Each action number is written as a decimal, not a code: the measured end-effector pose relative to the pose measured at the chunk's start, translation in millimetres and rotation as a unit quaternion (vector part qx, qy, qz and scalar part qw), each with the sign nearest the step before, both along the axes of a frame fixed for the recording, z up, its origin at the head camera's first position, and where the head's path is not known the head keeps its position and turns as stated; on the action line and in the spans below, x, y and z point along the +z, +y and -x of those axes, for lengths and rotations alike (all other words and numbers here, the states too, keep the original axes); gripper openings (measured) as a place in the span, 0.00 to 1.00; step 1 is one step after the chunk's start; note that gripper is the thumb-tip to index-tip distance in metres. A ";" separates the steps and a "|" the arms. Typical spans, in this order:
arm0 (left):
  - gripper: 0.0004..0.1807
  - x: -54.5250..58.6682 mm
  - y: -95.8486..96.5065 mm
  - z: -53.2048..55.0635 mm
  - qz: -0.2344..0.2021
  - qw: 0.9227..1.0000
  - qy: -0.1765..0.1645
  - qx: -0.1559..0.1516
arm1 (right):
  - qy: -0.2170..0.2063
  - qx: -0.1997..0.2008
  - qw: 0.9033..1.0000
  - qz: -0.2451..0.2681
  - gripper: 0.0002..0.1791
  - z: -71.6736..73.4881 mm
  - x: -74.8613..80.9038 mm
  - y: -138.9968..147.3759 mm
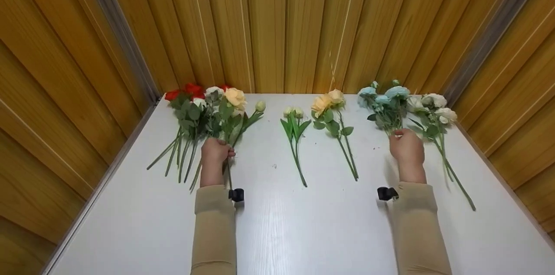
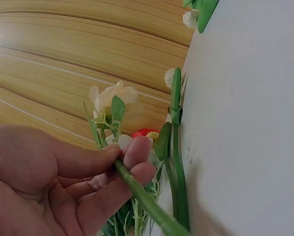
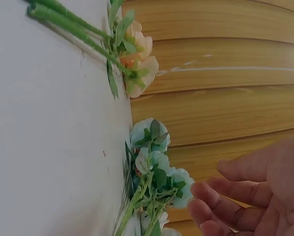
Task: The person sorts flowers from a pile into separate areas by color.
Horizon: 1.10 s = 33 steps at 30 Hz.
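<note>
My left hand (image 1: 215,151) pinches the green stem (image 2: 144,199) of a peach rose (image 1: 235,98) between thumb and fingers; its bloom stands above the fingers in the left wrist view. Beside it lie a white tulip (image 1: 260,106) and a bunch of red roses (image 1: 194,90) and white blooms with leafy stems. My right hand (image 1: 406,149) is at the lower end of the light blue flowers (image 1: 396,92). In the right wrist view its fingers (image 3: 230,204) are loosely bent and apart, holding nothing, close beside the blue blooms.
Tulips (image 1: 295,125) and two peach roses (image 1: 328,101) lie in the middle of the white table (image 1: 277,227). White flowers (image 1: 438,108) with long stems lie at the right. Wood-panelled walls (image 1: 266,27) enclose the table at the back and both sides.
</note>
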<state>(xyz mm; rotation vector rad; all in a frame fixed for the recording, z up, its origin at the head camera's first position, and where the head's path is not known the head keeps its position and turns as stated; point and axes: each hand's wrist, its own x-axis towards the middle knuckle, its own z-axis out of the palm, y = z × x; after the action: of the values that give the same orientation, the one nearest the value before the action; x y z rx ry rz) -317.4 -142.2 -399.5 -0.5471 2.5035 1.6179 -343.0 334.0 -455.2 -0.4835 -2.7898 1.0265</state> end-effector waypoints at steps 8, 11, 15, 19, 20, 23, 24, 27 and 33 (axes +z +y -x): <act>0.22 -61.7 2.2 56.8 -0.142 0.987 0.076 0.023 | 0.031 0.059 0.997 0.034 0.21 2.5 4.0 -41.5; 0.20 -56.8 15.8 55.9 -0.175 0.979 0.102 0.017 | 0.030 0.091 0.992 0.077 0.20 4.7 4.9 -57.3; 0.14 -51.6 34.8 53.6 -0.200 0.972 0.122 0.000 | 0.026 0.136 0.983 0.121 0.19 4.3 4.2 -82.6; 0.08 -50.7 55.4 51.7 -0.219 0.967 0.127 -0.017 | 0.021 0.189 0.968 0.161 0.17 -0.6 -0.7 -114.8; 0.07 -50.5 60.8 50.8 -0.225 0.966 0.129 -0.023 | 0.018 0.202 0.964 0.172 0.17 -2.3 -2.9 -123.3; 0.06 -50.1 76.9 47.1 -0.231 0.963 0.133 -0.046 | 0.003 0.240 0.950 0.201 0.17 -8.5 -9.8 -147.6; 0.06 -50.4 81.9 45.7 -0.232 0.962 0.136 -0.056 | -0.002 0.249 0.945 0.210 0.17 -10.7 -12.1 -154.9; 0.06 -51.8 95.4 42.2 -0.239 0.957 0.144 -0.083 | -0.005 0.277 0.934 0.226 0.18 -15.9 -19.5 -172.3; 0.07 -56.2 113.3 35.7 -0.248 0.952 0.148 -0.106 | 0.012 0.286 0.926 0.244 0.14 -21.7 -28.9 -188.7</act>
<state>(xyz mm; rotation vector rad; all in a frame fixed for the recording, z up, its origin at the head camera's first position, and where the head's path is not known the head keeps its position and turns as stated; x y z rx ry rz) -353.2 -28.9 -455.6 0.0268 2.0939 2.2552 -321.3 145.4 -484.1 0.3425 -2.6831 1.8401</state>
